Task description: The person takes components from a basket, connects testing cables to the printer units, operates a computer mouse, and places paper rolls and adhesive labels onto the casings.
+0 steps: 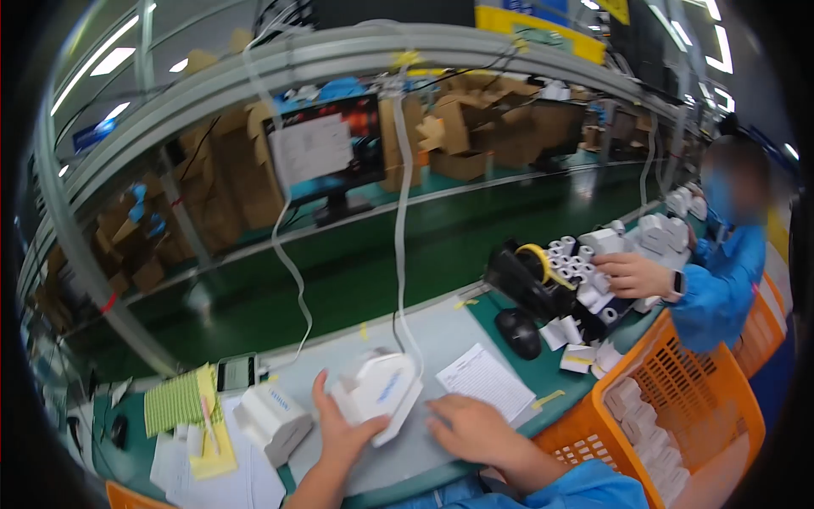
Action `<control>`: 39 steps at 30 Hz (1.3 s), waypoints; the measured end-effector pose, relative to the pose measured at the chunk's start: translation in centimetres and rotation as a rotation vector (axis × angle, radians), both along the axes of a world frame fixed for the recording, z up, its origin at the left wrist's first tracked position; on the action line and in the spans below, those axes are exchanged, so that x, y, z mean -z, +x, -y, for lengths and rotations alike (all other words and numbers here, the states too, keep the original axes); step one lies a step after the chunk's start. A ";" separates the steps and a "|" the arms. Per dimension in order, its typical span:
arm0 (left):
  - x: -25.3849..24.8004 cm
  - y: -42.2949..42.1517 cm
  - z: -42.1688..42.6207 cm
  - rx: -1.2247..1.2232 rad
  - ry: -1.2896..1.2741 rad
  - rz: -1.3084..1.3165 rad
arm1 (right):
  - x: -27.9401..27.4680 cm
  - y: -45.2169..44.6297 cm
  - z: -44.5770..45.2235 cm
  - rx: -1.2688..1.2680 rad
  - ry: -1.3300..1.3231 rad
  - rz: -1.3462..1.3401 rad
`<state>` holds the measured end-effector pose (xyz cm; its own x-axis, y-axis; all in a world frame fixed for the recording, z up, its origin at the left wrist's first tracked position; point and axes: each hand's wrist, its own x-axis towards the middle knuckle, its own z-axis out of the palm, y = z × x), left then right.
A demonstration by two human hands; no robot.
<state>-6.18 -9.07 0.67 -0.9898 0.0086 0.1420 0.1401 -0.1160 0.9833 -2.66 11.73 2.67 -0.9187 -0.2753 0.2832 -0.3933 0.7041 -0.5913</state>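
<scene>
**Steady the white plastic housing from both sides**

Find the white plastic housing (380,388) in the left hand (346,428), tilted, blue lettering showing, over the grey mat (439,335) near the middle of the surface's (549,373) near edge. See the left hand spread wide around its left side, thumb across the face. See the right hand (473,428) loosely curled with nothing visibly in it, just beside the housing's right side; cannot tell light contact from a narrow gap.

For good control, best to support the free right side before turning, grip by the edges rather than over the lettering, and work low above the mat. Mind the second housing (275,422), just left of the left hand: a wide swing could knock or scuff it.

Count two housings here: one held, one on the surface. Count one printed sheet (486,382), right of the middle; two black mice, one toward the right end (517,332), one by the left end (119,432); one yellow notepad (214,462) with one pen (209,424), toward the near left corner. Count at least one orange basket (593,445) beyond the near edge at right, holding white parts (649,441) too blurred to number.
</scene>
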 end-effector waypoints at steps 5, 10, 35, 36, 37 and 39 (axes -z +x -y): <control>-1.4 1.4 -0.3 0.271 0.534 0.010 | -1.6 0.5 1.9 -0.213 -0.595 0.188; -2.4 2.2 -0.8 0.306 0.533 0.022 | 1.6 -0.8 2.9 -0.240 -1.138 0.531; -3.7 5.5 2.6 0.247 -0.986 -0.582 | -1.5 -0.6 1.4 -0.194 -0.290 0.220; -3.7 5.6 2.6 0.252 -0.998 -0.597 | -1.2 -0.5 1.2 -0.226 -0.342 0.177; -3.8 5.6 2.6 0.257 -1.010 -0.611 | -1.0 -0.4 1.3 -0.226 -0.462 0.192; -3.8 5.8 2.5 0.242 -1.036 -0.603 | -0.9 -0.4 1.7 -0.228 -0.701 0.222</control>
